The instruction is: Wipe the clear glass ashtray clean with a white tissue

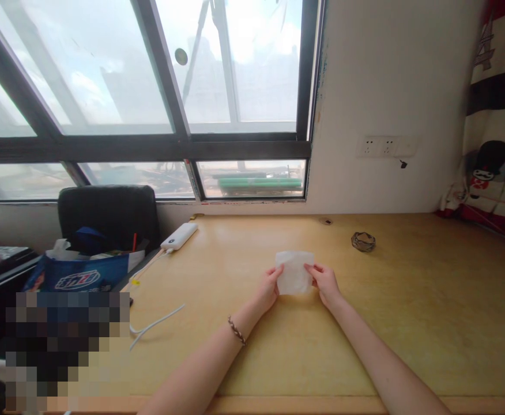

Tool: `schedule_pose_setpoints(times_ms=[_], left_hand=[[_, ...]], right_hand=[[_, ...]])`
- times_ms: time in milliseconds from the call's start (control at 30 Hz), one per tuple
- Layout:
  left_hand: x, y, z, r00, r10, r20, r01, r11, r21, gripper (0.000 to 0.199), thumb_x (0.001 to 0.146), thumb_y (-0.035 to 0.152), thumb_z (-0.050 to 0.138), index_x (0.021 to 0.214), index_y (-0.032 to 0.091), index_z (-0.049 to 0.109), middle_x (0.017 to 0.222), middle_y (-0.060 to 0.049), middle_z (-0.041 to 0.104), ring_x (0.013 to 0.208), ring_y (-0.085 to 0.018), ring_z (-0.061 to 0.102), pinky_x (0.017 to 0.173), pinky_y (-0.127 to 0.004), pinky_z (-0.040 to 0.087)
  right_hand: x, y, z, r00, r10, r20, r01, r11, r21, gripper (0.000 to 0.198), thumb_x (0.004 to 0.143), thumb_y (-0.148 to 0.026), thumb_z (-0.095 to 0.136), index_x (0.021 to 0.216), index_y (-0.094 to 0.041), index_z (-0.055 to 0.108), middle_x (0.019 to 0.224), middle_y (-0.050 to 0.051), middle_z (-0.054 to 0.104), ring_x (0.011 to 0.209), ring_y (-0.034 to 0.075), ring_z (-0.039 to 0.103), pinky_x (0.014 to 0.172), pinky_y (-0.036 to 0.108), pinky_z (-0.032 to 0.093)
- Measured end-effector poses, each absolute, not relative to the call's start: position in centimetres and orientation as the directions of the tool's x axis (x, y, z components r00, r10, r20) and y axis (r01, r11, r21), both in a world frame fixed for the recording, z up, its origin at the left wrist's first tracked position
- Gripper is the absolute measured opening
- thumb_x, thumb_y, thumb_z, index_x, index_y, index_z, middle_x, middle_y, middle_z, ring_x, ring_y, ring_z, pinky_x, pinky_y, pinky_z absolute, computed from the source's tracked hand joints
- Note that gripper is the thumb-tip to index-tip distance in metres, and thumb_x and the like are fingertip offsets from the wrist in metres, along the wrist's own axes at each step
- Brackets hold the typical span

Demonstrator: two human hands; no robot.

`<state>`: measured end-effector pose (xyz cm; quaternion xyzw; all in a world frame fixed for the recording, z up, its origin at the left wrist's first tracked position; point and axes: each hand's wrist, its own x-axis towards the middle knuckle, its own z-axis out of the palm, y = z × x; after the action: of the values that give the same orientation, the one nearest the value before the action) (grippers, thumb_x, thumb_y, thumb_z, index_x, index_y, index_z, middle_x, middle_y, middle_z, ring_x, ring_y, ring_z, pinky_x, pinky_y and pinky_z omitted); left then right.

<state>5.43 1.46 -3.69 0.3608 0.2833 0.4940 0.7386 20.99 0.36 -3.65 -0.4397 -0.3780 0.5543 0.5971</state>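
Observation:
A small white square of thin paper or tissue (294, 271) is held just above the wooden desk (408, 323), near its middle. My left hand (268, 289) pinches its left edge between thumb and fingers. My right hand (325, 283) pinches the right edge the same way. A braided bracelet (237, 331) circles my left wrist. Both forearms reach in from the near edge of the desk.
A white power bank (179, 236) with a white cable (155, 323) lies at the desk's left. A small dark ring-shaped object (363, 241) sits to the right. A black chair (109, 216) holding a blue bag (79, 278) stands at the left. Wall sockets (384, 146) and a large window are behind.

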Motion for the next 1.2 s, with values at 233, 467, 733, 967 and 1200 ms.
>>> schedule_pose_setpoints(times_ms=[233,467,733,967,1200], left_hand=[[4.8,1.9,-4.2,0.247,0.969,-0.019,-0.313,0.098,0.945,0.029,0.064,0.037,0.063,0.074,0.01,0.063,0.069,-0.006,0.064,0.058,-0.015,0.058,0.056,-0.026,0.047],[4.9,1.8,-3.8,0.162,0.985,-0.061,-0.254,0.102,0.962,0.027,0.056,0.035,0.069,0.063,0.011,0.059,0.058,-0.003,0.061,0.051,-0.013,0.056,0.051,-0.024,0.046],[4.7,1.7,-2.9,0.281,0.956,-0.082,-0.348,0.182,0.92,0.04,0.065,0.049,0.059,0.08,0.012,0.06,0.07,-0.007,0.064,0.057,-0.014,0.059,0.053,-0.025,0.046],[4.7,0.8,-2.4,0.526,0.845,-0.098,-0.321,0.304,0.897,0.041,0.066,0.043,0.061,0.087,0.008,0.062,0.081,-0.011,0.065,0.068,-0.019,0.06,0.061,-0.026,0.044],[5.2,0.2,-2.7,0.449,0.892,-0.062,-0.25,0.192,0.949,0.033,0.062,0.034,0.066,0.082,0.009,0.064,0.08,-0.011,0.066,0.065,-0.018,0.06,0.058,-0.025,0.044]], right_hand=[[23.1,1.0,-4.2,0.239,0.971,0.006,-0.252,0.068,-0.965,0.029,0.053,-0.041,0.07,0.063,-0.015,0.063,0.059,0.004,0.064,0.051,0.017,0.056,0.047,0.026,0.042],[23.1,0.9,-4.3,0.305,0.951,0.052,-0.175,0.11,-0.978,0.032,0.052,-0.045,0.069,0.059,-0.015,0.061,0.058,0.004,0.063,0.052,0.017,0.056,0.048,0.026,0.041],[23.2,0.6,-3.2,0.155,0.988,0.003,-0.3,0.05,-0.953,0.032,0.056,-0.044,0.068,0.065,-0.013,0.065,0.061,0.004,0.064,0.051,0.017,0.056,0.049,0.027,0.042],[22.9,-0.6,-2.5,-0.176,0.98,-0.097,-0.166,-0.126,-0.978,0.028,0.055,-0.038,0.07,0.061,-0.011,0.064,0.054,0.003,0.062,0.042,0.011,0.051,0.041,0.02,0.034],[22.9,-0.4,-1.8,-0.124,0.988,-0.087,-0.435,-0.133,-0.891,0.041,0.067,-0.052,0.057,0.081,-0.014,0.063,0.076,0.007,0.066,0.066,0.017,0.061,0.059,0.027,0.046]])
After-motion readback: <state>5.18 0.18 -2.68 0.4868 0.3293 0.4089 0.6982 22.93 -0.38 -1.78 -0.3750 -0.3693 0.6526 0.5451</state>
